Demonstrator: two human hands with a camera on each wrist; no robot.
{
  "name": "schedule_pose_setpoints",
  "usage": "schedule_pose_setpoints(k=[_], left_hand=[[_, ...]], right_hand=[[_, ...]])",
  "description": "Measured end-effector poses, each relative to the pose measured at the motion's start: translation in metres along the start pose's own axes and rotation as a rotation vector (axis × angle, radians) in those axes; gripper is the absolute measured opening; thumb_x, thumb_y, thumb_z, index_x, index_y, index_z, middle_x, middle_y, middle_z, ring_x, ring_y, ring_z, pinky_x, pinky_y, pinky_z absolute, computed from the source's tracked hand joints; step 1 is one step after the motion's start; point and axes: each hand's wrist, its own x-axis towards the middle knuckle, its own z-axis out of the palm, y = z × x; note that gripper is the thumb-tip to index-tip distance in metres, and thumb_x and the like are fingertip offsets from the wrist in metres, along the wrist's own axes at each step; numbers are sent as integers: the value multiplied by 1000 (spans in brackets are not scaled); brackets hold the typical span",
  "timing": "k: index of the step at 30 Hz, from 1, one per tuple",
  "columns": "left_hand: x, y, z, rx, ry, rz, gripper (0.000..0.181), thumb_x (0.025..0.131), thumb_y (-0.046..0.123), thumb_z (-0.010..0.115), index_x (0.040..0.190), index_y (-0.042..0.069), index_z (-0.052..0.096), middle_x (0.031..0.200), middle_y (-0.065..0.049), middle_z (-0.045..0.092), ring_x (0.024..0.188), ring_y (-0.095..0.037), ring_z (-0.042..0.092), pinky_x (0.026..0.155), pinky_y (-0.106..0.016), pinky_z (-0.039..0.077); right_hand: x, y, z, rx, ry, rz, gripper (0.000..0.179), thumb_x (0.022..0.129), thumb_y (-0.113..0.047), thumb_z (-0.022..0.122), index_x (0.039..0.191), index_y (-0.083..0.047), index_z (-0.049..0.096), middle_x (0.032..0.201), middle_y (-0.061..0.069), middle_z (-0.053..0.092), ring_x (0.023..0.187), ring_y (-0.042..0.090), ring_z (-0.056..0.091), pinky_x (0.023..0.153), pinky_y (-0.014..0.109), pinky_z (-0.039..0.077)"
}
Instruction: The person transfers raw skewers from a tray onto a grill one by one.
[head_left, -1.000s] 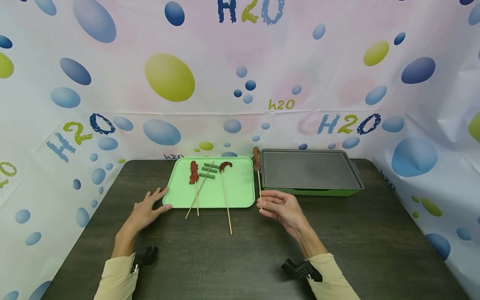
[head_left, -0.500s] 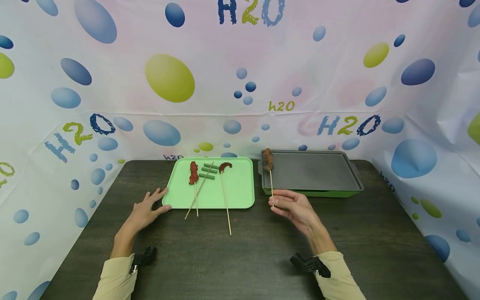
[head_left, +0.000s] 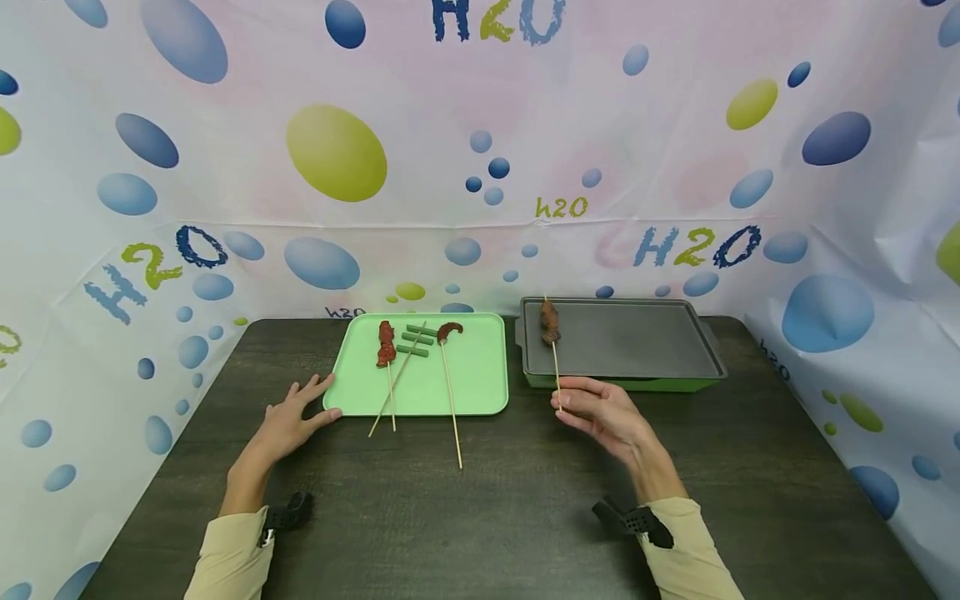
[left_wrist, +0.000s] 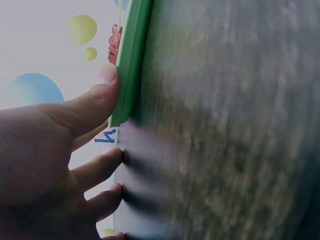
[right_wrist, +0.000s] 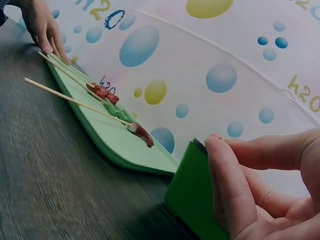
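Observation:
Between thumb and fingers my right hand (head_left: 600,414) pinches the stick of a brown meat skewer (head_left: 551,323). The meat end is over the left side of the dark flat-topped grill plate (head_left: 630,337); whether it touches the surface I cannot tell. My left hand (head_left: 292,421) lies at the left front corner of the light green tray (head_left: 483,392), thumb against its rim and fingers spread. On the tray lie a red meat skewer (head_left: 386,343), a skewer with green pieces (head_left: 414,351) and a skewer with a curled dark red piece (head_left: 450,331). Their sticks overhang the front rim.
The grill plate sits on a green base (head_left: 645,385) right of the tray. Both stand at the back of a dark wooden table (head_left: 465,525). Behind rises a white sheet (head_left: 450,125) with coloured dots.
My right hand has carried the brown meat skewer rightward, from the gap beside the tray to over the grill plate's left part. The left hand has stayed at the tray corner.

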Motion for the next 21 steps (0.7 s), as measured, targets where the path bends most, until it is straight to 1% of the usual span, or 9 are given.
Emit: schedule_pose_setpoints(k=[10, 12, 16, 19, 21], left_hand=[[0, 2, -3, -9, -6, 5, 80, 101, 41, 66, 160, 1, 30, 162, -37, 15, 145, -65, 2, 102, -87, -2], [0, 3, -4, -8, -7, 4, 80, 101, 41, 66, 160, 1, 30, 162, -37, 15, 145, -65, 2, 102, -87, -2], [2, 4, -5, -7, -6, 9, 80, 101, 42, 65, 161, 1, 30, 162, -37, 16, 146, -64, 3, 102, -87, -2], [2, 2, -4, -12, -12, 7, 80, 101, 41, 65, 161, 2, 30, 163, -36, 15, 146, -64, 2, 102, -87, -2], [1, 1, -3, -18, -18, 6, 79, 101, 39, 65, 161, 1, 29, 162, -37, 15, 146, -65, 1, 102, -87, -3]], right_hand=[[1, 0, -5, 9, -6, 27, 57, 99, 4, 62, 149, 15, 36, 113, 13, 72, 102, 17, 72, 95, 33, 56], [1, 0, -6, 6, -6, 31, 58, 99, 4, 63, 149, 15, 36, 112, 11, 72, 103, 18, 72, 96, 35, 56], [0, -4, -6, 3, 23, 16, 54, 99, 2, 64, 147, 13, 42, 113, 9, 71, 107, 21, 70, 98, 38, 55], [-2, -9, -4, -57, 77, -15, 50, 100, -5, 67, 144, 9, 48, 118, 6, 67, 108, 20, 68, 97, 36, 56], [-6, -12, -1, -134, 119, -54, 50, 100, -10, 69, 143, 8, 51, 123, 7, 64, 108, 20, 65, 94, 34, 57]])
